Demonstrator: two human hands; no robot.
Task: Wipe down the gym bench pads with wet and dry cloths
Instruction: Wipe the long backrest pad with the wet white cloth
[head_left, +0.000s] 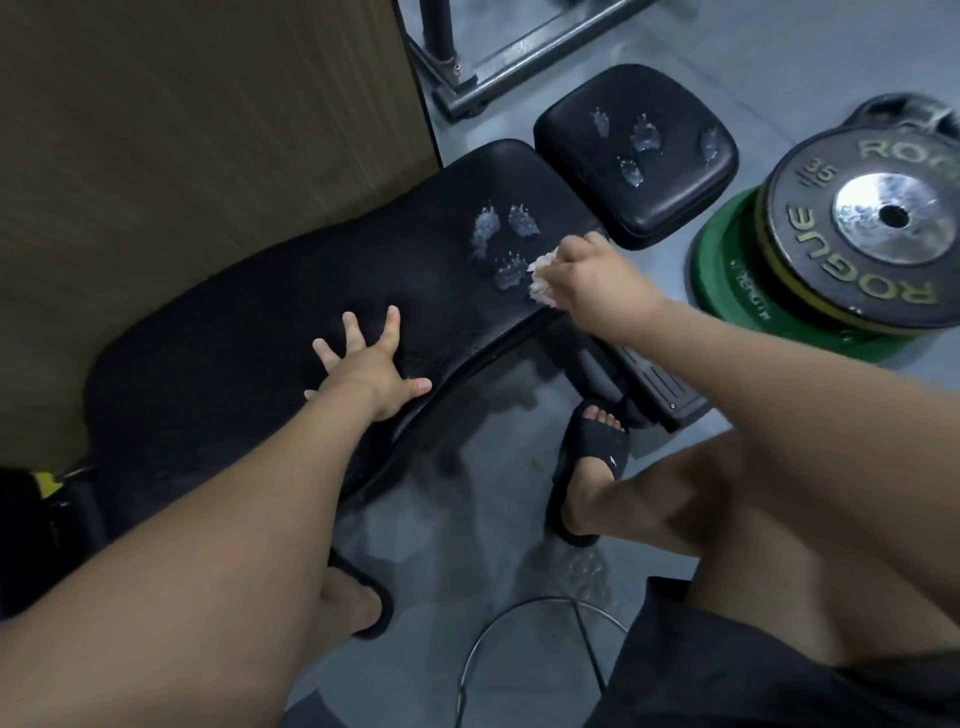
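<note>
The long black bench pad (291, 291) runs from lower left to upper right, with the smaller black seat pad (670, 192) beyond its far end. Wet foamy splotches (506, 234) mark the long pad's far end, and more sit on the seat pad. My right hand (592, 280) grips a bunched pale cloth (540, 280) against the long pad's right edge, beside the splotches. My left hand (369, 364) presses flat on the pad's near edge with fingers spread.
Stacked weight plates (852, 260), black on green, lie on the grey floor at the right. A brown wall panel (197, 156) borders the bench on the left. A metal rack base (498, 57) stands at the top. My sandalled feet and a round metal stool frame (535, 660) are below.
</note>
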